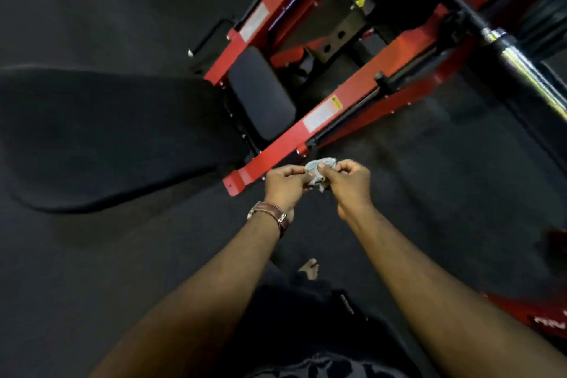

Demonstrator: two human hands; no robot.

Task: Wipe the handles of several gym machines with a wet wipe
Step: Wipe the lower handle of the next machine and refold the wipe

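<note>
You have the wipe (319,173) bunched between both hands just below the middle of the frame, not on any machine. Your left hand (283,184), with a watch (271,213) at the wrist, curls its fingers and pinches the left edge of the wipe; your right hand (349,182) does the same on the right edge, so both are closed on it and neither is free. The crumpled wad hangs above the floor (429,178), just beside the near end of a red frame rail (306,135) that runs up to the right. A black pad (260,95) sits left of that rail, and a chrome bar (521,64) crosses the upper right. No handle is being touched now, and nothing here shows which handles are already clean, so I cannot tell how many are left. To me this looks like a pause to refold or open the wipe between machines; the wiping itself has yet to meet a handle in this view.
</note>
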